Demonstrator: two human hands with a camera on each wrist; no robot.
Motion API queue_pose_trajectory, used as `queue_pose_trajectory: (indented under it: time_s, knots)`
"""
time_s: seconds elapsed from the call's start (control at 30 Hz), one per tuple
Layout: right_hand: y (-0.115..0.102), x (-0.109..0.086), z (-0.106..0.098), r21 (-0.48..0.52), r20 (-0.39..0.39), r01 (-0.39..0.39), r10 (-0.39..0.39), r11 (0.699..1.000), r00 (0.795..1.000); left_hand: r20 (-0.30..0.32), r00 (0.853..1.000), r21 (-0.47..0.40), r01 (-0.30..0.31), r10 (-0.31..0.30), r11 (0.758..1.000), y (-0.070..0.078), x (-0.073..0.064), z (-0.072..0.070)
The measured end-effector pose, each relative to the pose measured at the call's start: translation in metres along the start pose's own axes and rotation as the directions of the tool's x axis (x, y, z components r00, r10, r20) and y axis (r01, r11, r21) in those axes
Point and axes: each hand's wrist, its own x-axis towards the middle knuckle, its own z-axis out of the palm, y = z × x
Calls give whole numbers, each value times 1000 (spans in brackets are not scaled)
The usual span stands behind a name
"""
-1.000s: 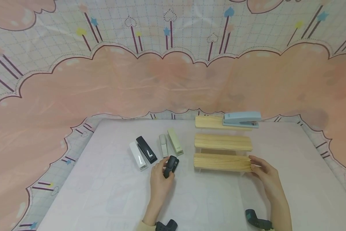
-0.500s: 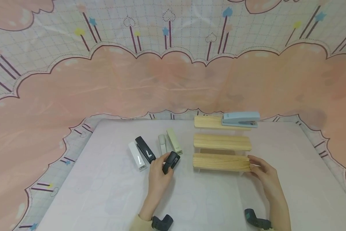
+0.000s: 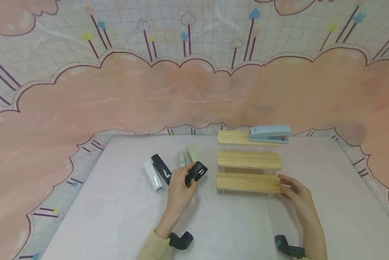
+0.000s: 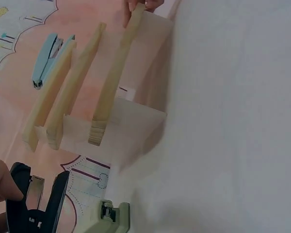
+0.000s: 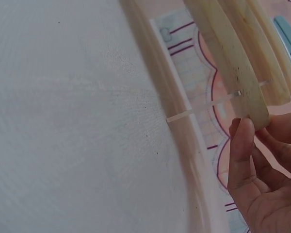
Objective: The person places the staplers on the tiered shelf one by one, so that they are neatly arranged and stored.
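Observation:
My left hand (image 3: 179,189) grips a small black stapler (image 3: 196,173) between thumb and fingers. In the left wrist view that stapler (image 4: 36,206) has its two arms spread apart. On the right, my right hand (image 3: 299,196) pinches the right end of the lowest board of a three-tier wooden shelf (image 3: 246,182); the right wrist view shows the thumb (image 5: 243,141) against the board's end. A light blue stapler (image 3: 269,133) lies on the top board, at its right end. The middle and lowest boards are bare.
Left of my left hand lie a white stapler (image 3: 153,175) and a long black stapler (image 3: 161,168), side by side. Behind the hand, a grey stapler (image 3: 181,158) and a pale green stapler (image 3: 192,153) are partly hidden. White cloth (image 3: 110,220) covers the table.
My left hand has carried the small black stapler up from the table, farther away and slightly right, turning it clockwise. My right hand stays at the board's end.

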Motion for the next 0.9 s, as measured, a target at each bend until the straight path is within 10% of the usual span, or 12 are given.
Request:
queue_pose_trajectory:
  time_s: [0.9]
  knots:
    - [1,1,-1,-43,-5,-16,16,999,1000,2,952,107,-303,305,947,37,57,0]
